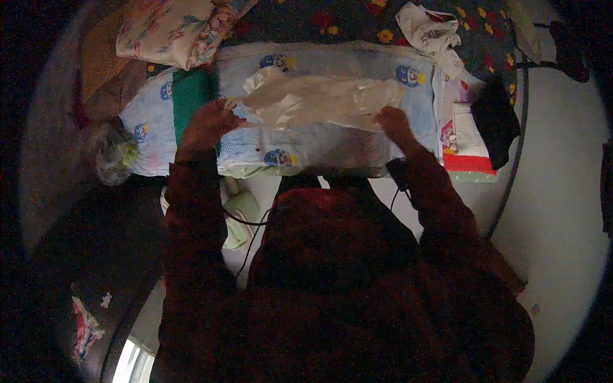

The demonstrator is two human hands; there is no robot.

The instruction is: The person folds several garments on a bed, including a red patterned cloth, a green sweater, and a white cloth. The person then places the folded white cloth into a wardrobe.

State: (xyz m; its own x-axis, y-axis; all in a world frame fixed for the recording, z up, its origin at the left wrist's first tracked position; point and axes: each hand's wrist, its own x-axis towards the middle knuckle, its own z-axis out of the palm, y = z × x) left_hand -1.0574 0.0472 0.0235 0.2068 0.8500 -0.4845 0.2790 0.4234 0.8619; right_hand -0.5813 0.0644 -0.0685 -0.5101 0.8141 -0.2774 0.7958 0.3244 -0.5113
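Note:
A beige, slightly glossy plastic bag (330, 98) is stretched sideways in front of me, crumpled near its left end. My left hand (210, 122) pinches the left end between thumb and fingers. At the lower right corner, the fist of my right hand (393, 123) grips the bag. Beneath it lies a light blue cloth (335, 148) printed with cartoon figures. A folded green cloth (193, 95) rests on the blue cloth, just beyond and beside my left hand.
Past the blue cloth spreads a dark flowered cover (335, 24), with a floral pillow (167, 33) at left. A white garment (431, 36) and a black cloth (498, 124) lie at right. By my left forearm sits a clear bag (115, 155) with something green. Thin cables hang near my legs.

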